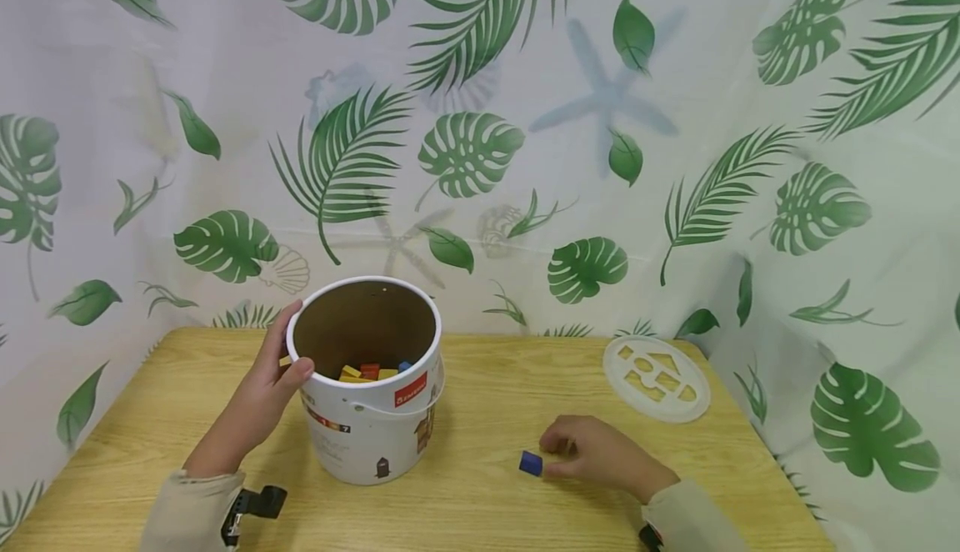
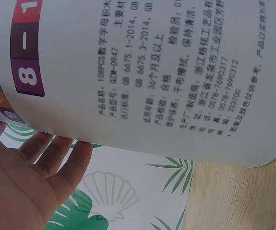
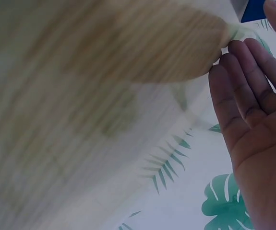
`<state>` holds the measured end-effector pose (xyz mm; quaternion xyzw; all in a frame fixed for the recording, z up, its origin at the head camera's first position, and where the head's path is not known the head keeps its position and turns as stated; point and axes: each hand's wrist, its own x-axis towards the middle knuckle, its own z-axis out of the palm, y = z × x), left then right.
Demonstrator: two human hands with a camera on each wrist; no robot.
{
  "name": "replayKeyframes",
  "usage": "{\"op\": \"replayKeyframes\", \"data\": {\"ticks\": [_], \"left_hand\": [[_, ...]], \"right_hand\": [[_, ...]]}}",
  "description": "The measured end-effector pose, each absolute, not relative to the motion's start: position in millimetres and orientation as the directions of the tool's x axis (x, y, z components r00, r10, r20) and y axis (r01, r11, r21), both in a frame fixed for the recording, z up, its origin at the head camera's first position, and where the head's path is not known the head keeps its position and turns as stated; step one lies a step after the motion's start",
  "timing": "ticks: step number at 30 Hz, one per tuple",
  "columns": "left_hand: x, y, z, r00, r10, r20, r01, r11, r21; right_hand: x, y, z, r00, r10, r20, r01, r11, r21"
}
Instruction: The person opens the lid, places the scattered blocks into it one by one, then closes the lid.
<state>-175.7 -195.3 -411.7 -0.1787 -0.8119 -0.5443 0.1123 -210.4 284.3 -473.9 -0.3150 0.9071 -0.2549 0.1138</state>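
A white bucket [image 1: 367, 444] with printed sides stands left of the table's middle. My left hand [image 1: 258, 393] holds its rim at the left, thumb over the edge; in the left wrist view the fingers [image 2: 70, 167] lie along the printed wall. Inside the bucket are several coloured blocks [image 1: 369, 372], red, yellow and blue. On the table to the right sits a small dark blue block [image 1: 531, 463]. My right hand [image 1: 600, 456] is beside it, thumb tip right at the block and the other fingers loosely bent. The right wrist view catches only the block's corner [image 3: 254, 10].
A round whitish plate with cut-out shapes [image 1: 657, 378] lies at the table's back right. The bucket's thin handle [image 1: 408, 410] hangs down its near side. Behind the wooden table [image 1: 495, 385] hangs a leaf-patterned curtain [image 1: 480, 285].
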Motion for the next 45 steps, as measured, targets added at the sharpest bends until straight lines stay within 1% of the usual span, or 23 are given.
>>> {"op": "replayKeyframes", "data": {"ticks": [4,11,22,26,33,40,45], "left_hand": [[-177.3,-195.9,-410.6,-0.911,0.171,0.375,0.412,0.34,0.845],[-179.7,-196.2,-408.5,-0.912,0.174,0.37,0.409,0.342,0.846],[-184.6,-198.3,-408.0,-0.918,0.181,0.354,0.395,0.329,0.858],[-186.0,-199.1,-407.5,-0.922,0.178,0.345,0.386,0.327,0.863],[-188.7,-200.6,-406.3,-0.92,0.183,0.347,0.39,0.323,0.862],[-190.9,-202.3,-406.7,-0.922,0.184,0.34,0.384,0.323,0.865],[-190.8,-202.7,-404.7,-0.921,0.189,0.34,0.385,0.32,0.866]], "right_hand": [[-210.0,280.6,-473.0,-0.771,-0.636,-0.035,-0.532,0.673,-0.514],[-206.5,273.5,-469.0,-0.774,-0.632,-0.038,-0.53,0.679,-0.507],[-207.6,273.1,-468.3,-0.794,-0.606,-0.046,-0.472,0.663,-0.581],[-208.5,274.4,-469.1,-0.794,-0.607,-0.029,-0.477,0.651,-0.591],[-210.3,277.9,-468.6,-0.808,-0.588,0.035,-0.506,0.663,-0.551],[-213.1,281.8,-464.4,-0.836,-0.544,0.076,-0.506,0.708,-0.493],[-217.4,281.7,-457.1,-0.855,-0.505,0.114,-0.494,0.728,-0.475]]}}
